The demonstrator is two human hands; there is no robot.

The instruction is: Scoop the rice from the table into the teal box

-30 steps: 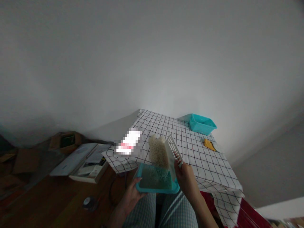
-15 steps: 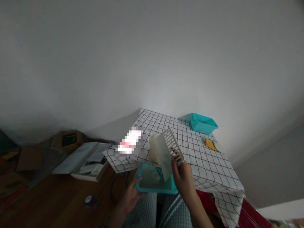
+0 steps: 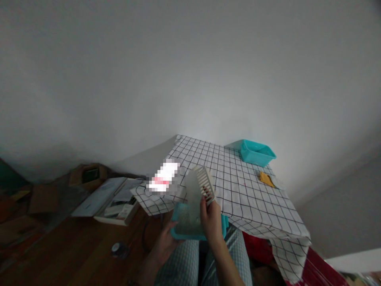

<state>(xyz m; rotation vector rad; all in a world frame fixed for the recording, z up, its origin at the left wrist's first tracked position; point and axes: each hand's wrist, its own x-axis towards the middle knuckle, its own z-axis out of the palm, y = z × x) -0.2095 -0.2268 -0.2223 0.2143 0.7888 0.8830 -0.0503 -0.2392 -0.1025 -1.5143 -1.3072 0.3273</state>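
A turquoise tray (image 3: pixel 190 237) is over my lap at the table's near edge, with greyish contents I cannot make out. My left hand (image 3: pixel 164 243) grips its left side, the thumb over the rim. My right hand (image 3: pixel 212 220) is closed on a pale plastic panel (image 3: pixel 193 188) with a row of slots along its right side. The panel stands tilted over the tray, its lower end inside or just behind the tray. Behind it, a beige rough-textured thing is almost wholly hidden.
On the checked tablecloth (image 3: pixel 232 190) stand a second turquoise bin (image 3: pixel 258 154) at the back right and a yellow cloth-like piece (image 3: pixel 266 179). A bright blurred-out screen (image 3: pixel 164 176) lies left. On the floor are an open white box (image 3: pixel 114 212), a cardboard box (image 3: pixel 89 174) and a small round item (image 3: pixel 117 249).
My right hand has moved left with the slotted panel, which now stands more upright and covers the beige thing. My left hand stays on the tray. The view has shifted slightly.
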